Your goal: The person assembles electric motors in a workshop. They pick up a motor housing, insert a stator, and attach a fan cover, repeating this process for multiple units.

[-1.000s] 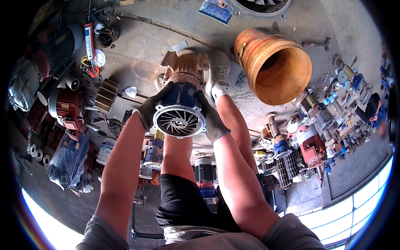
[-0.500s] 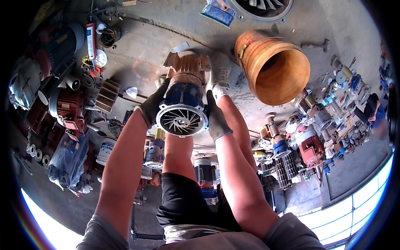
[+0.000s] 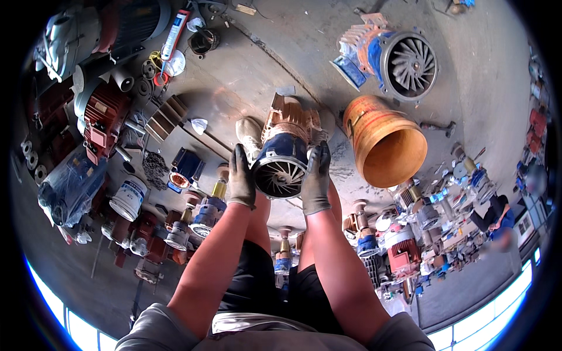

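Observation:
An electric motor-like machine (image 3: 282, 146) lies between my feet. It has a rusty finned body, a blue housing, and a round metal end with curved vanes turned toward me. My gloved left hand (image 3: 241, 180) is at its left side, fingers stretched out and the palm toward the blue housing. My gloved right hand (image 3: 317, 178) is at the right side, fingers also straight, overlapping the rim of the vaned end. Neither hand's fingers wrap round the machine. Whether the palms touch it I cannot tell.
A large orange metal cylinder (image 3: 391, 143) lies to the right, with a similar vaned machine (image 3: 410, 65) beyond it and a hammer (image 3: 440, 127) beside it. At left are red motors (image 3: 105, 114), a white bucket (image 3: 129, 198) and a sealant tube (image 3: 174, 36). A person (image 3: 500, 222) sits far right.
My hands have shifted from grasping the machine's sides to lying straight-fingered beside it. The view has swung, so the second vaned machine shows fully and surroundings appear shifted.

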Action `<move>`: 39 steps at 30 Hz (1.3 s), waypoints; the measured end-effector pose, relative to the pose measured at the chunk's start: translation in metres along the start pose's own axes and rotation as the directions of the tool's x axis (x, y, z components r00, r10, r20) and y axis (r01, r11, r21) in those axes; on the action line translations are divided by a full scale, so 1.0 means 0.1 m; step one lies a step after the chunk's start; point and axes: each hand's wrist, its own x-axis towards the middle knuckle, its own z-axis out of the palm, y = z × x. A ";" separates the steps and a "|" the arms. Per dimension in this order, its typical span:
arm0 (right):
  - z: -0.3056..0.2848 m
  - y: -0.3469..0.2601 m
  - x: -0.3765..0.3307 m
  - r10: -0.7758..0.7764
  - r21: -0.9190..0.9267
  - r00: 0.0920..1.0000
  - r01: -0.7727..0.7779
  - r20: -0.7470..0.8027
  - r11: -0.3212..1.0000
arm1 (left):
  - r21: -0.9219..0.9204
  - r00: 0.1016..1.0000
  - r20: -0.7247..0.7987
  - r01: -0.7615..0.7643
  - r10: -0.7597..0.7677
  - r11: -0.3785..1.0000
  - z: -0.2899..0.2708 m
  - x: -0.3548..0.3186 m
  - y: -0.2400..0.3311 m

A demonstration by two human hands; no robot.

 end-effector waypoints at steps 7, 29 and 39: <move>0.02 -0.23 0.11 0.384 0.292 0.922 -0.380 0.045 0.878 | -0.680 0.852 0.010 0.389 -0.523 0.621 0.31 0.15 0.24; 0.01 -0.34 0.07 0.237 0.118 0.971 -0.232 -0.031 0.965 | -0.561 0.859 -0.001 0.423 -0.511 0.711 0.11 0.17 0.45; 0.04 -0.15 0.05 0.023 -0.125 0.998 -0.031 -0.067 0.992 | -0.342 0.969 -0.066 0.202 -0.238 0.918 0.55 0.05 -0.07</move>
